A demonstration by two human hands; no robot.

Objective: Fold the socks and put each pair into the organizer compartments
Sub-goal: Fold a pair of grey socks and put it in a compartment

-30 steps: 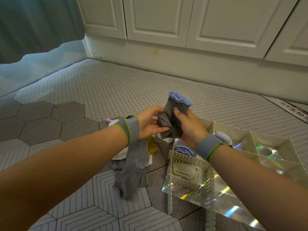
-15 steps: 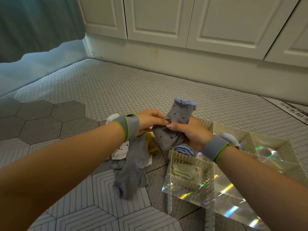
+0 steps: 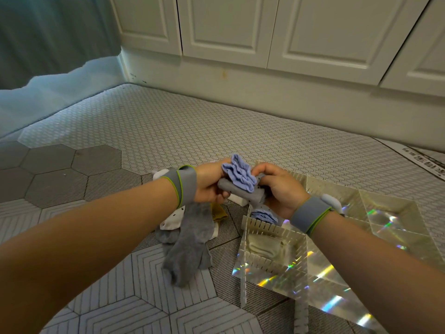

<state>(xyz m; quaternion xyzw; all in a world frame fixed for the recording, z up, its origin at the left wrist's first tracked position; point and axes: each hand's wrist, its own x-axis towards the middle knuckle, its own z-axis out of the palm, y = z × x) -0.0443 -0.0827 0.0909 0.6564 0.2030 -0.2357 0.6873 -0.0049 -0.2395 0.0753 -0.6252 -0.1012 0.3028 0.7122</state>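
Sock (image 3: 240, 186) now rolled, hands (image 3: 243, 186) half-hiding it

Patterned floor mat (image 3: 149, 131) bears loose socks (image 3: 190, 237); organizer (image 3: 395, 239) beside them.

L hand (image 3: 212, 186): closed on the grey dotted sock pair (image 3: 243, 189), held above the mat w/ your R.
R hand (image 3: 280, 189): gripping the pair's other end; blue ruffled cuff (image 3: 238, 175) bunched between both hands.
Organizer (image 3: 337, 239): shiny, on floor under R wrist; near-L compartment holds a pale folded pair (image 3: 263, 248), next one back a blue-grey pair (image 3: 263, 214).
Loose pile (image 3: 190, 237): grey, white dotted, yellow socks under L wrist.
Wrists: grey bands, green edge.
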